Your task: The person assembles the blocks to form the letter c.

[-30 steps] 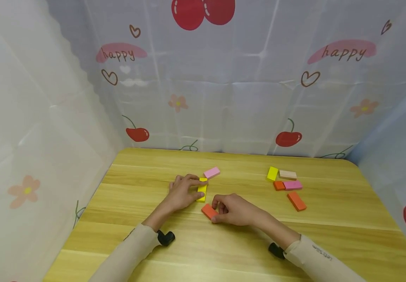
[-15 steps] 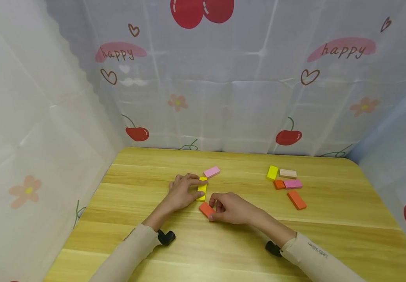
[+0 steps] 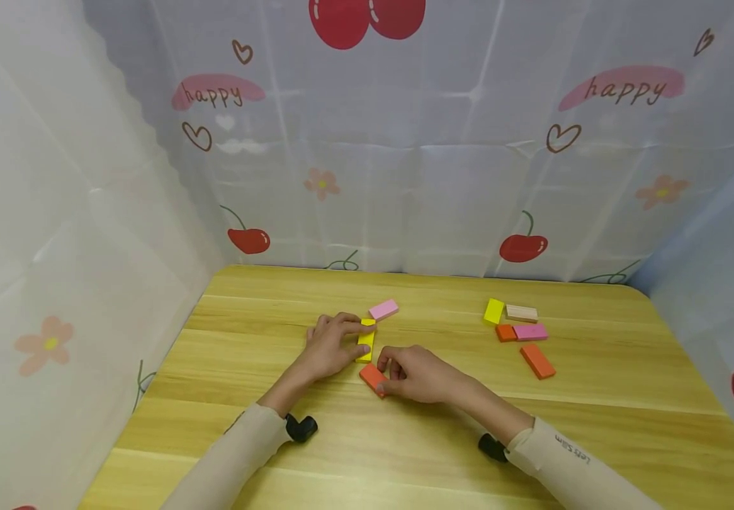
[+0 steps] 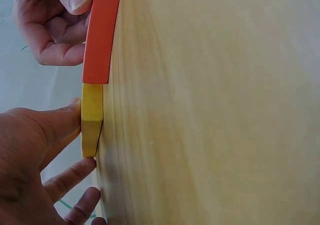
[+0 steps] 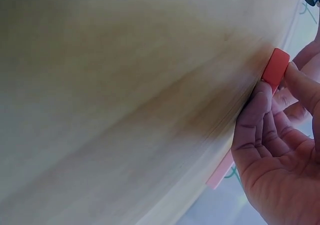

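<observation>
A yellow block lies flat at the middle of the wooden table. My left hand holds it, the forefinger on its far end and the thumb at its near side. An orange block lies just in front of it, its end against the yellow block. My right hand pinches the orange block between thumb and curled fingers. In the right wrist view the orange block shows edge-on beside my thumb. A pink block lies just beyond the yellow one.
A loose group of blocks lies at the right back: yellow, beige, small orange, pink and a longer orange one. Cherry-print curtains wall the table on three sides.
My right hand has slid the orange block leftward and away, up against the near end of the yellow block. My left hand has stayed on the yellow block.
</observation>
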Demonstrator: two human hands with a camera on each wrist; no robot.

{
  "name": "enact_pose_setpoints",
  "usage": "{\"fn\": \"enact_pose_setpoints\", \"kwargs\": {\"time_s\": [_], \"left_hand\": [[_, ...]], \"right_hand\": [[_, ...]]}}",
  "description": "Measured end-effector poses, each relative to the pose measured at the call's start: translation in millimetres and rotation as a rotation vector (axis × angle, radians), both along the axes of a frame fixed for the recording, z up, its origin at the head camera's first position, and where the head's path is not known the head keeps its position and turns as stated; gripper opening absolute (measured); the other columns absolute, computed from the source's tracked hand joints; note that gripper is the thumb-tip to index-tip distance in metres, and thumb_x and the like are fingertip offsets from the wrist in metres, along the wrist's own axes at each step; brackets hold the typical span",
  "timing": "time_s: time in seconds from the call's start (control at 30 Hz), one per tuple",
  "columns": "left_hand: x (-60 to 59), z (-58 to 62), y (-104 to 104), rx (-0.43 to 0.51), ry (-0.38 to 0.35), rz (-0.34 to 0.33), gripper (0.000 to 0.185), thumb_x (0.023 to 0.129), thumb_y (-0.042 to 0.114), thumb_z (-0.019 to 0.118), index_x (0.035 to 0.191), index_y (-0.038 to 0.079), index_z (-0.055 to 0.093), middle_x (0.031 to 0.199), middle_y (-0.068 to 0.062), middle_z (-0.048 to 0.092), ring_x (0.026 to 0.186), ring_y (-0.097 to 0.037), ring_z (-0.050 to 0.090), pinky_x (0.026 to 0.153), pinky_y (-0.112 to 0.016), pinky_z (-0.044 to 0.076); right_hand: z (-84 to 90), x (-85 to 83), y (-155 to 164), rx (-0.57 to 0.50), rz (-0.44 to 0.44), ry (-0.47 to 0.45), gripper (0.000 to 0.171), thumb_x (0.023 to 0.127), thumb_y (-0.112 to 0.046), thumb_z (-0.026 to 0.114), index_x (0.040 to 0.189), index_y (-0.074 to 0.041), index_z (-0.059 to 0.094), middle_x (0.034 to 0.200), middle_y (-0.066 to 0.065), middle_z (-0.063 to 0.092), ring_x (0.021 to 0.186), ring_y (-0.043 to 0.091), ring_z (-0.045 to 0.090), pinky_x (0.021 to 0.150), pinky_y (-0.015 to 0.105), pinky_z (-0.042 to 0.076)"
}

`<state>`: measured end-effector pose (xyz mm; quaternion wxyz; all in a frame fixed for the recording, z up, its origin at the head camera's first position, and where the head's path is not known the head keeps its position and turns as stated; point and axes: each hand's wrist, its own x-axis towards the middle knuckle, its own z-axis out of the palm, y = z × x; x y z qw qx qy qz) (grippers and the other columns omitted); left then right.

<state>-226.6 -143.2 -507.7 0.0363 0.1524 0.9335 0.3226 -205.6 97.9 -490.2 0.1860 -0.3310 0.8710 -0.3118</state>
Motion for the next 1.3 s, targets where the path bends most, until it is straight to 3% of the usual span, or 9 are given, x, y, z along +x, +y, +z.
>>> {"fn": "enact_pose_setpoints", "kwargs": {"time_s": [0.33, 0.6, 1.3], "left_hand": [[-0.3, -0.7, 0.8, 0.0, -0.004, 0.002, 0.04, 0.1, 0.036, 0.079, 0.14, 0.034, 0.074, 0.154, 0.0, 0.06, 0.121, -0.027, 0.045, 0.095, -0.05, 0.027], [-1.4, 1.1, 1.3, -0.01, -0.004, -0.006, 0.041, 0.1, 0.037, 0.078, 0.141, 0.035, 0.073, 0.155, -0.001, 0.06, 0.126, -0.03, 0.045, 0.096, -0.052, 0.027], [0.9, 2.1, 0.4, -0.011, -0.009, -0.001, 0.042, 0.1, 0.036, 0.078, 0.142, 0.036, 0.073, 0.154, -0.001, 0.06, 0.125, -0.03, 0.045, 0.097, -0.053, 0.027]], "right_hand": [[1.8, -0.9, -1.3, -0.025, 0.014, -0.012, 0.024, 0.101, -0.029, 0.078, 0.113, -0.012, 0.068, 0.078, -0.006, 0.067, 0.066, 0.006, 0.056, 0.066, 0.023, 0.046], [4.5, 2.7, 1.7, 0.012, 0.003, -0.01, 0.043, 0.089, -0.041, 0.09, 0.116, -0.017, 0.067, 0.081, -0.009, 0.065, 0.068, 0.003, 0.055, 0.067, 0.023, 0.048], [3.6, 4.6, -2.3, 0.021, -0.021, -0.006, 0.04, 0.09, -0.038, 0.089, 0.115, -0.017, 0.066, 0.08, -0.008, 0.065, 0.067, 0.004, 0.056, 0.066, 0.024, 0.048]]}}
